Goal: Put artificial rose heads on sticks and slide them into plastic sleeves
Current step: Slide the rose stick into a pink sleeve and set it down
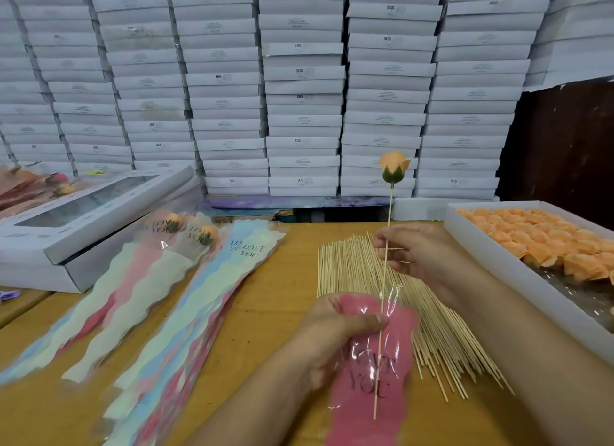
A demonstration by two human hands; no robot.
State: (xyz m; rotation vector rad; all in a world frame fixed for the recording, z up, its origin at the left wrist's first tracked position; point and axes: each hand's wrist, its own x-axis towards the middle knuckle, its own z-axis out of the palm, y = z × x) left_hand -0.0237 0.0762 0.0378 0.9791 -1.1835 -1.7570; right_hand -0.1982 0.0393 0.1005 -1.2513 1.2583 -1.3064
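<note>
One rose (pixel 394 169) going into its pink sleeve (pixel 365 362)!
Right hand (pixel 428 263) pinches the stick (pixel 384 266); left hand (pixel 335 332) grips the sleeve mouth: keep it straight, feed gently.

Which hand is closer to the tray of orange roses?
Right. The right hand pinches the thin wooden stick just beside the white tray of orange rose heads; the left hand grips the pink plastic sleeve, farther away.

Wooden table (pixel 272 279) and its load

Bamboo sticks (pixel 358 273) lie fanned mid-table; left of them plastic sleeves (pixel 186 296), further left white boxes (pixel 76 233); right, a tray of rose heads (pixel 545 239).
</note>
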